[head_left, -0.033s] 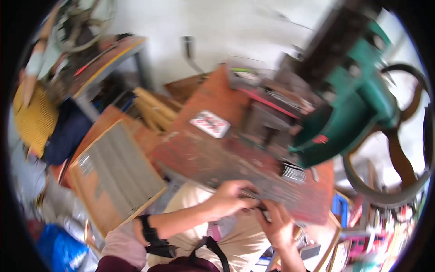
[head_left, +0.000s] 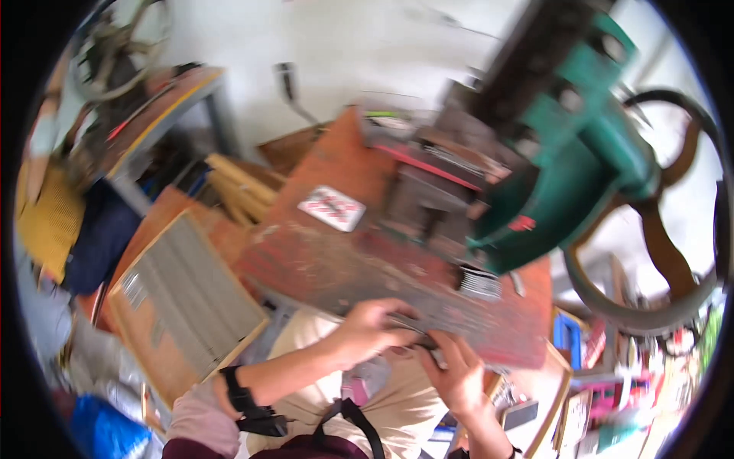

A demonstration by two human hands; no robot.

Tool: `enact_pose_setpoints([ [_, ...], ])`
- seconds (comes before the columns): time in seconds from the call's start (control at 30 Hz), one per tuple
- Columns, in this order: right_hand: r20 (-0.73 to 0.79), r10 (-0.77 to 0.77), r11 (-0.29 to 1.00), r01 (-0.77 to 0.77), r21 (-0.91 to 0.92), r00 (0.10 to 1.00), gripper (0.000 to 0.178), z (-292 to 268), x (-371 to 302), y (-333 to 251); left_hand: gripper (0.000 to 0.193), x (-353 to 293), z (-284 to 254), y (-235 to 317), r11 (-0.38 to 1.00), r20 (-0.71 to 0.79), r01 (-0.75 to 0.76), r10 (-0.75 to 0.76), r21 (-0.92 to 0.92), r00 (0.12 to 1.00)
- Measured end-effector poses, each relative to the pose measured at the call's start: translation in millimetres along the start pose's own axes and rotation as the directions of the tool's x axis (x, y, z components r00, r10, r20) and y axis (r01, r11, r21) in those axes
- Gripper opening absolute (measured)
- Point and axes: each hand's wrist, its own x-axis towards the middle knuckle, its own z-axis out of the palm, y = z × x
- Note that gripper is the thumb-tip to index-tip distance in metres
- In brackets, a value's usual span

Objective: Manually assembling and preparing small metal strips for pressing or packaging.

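Note:
At the front edge of the worn red-brown work table [head_left: 306, 268], my left hand [head_left: 371, 333] and my right hand [head_left: 456, 375] come together over my lap. Both have their fingers closed round a small, thin, dark strip-like piece [head_left: 409, 327]. Blur and the fingers hide its exact kind. Just beyond them, a small stack of thin metal strips [head_left: 480, 283] lies on the table, beside the foot of a large green press [head_left: 581, 183]. Left of my knees, a wooden tray [head_left: 229, 358] holds long rows of grey strips packed side by side.
A dark metal die block [head_left: 428, 206] stands under the press. The press's curved handwheel [head_left: 581, 291] juts out at right. A white card with red marks [head_left: 332, 208] lies on the table. Far left, a person in yellow [head_left: 50, 229] is beside another bench [head_left: 164, 115]. A blue bag [head_left: 111, 428] sits lower left.
The whole scene has slid a little to the left in the picture as my head turned. Both hands keep their hold on the thin piece, with little other movement.

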Motion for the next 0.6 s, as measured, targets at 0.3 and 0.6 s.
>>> enact_pose_setpoints([
  [0.3,0.010,0.236,0.945,-0.232,0.232,0.972,0.047,-21,-3,0,0.037,2,11,11,0.952,0.082,0.071,-0.048,-0.297,0.995],
  [0.6,-0.027,0.325,0.895,-0.299,0.331,0.945,0.038,-14,0,0,0.042,1,8,8,0.996,0.112,-0.074,0.079,-0.042,0.991],
])
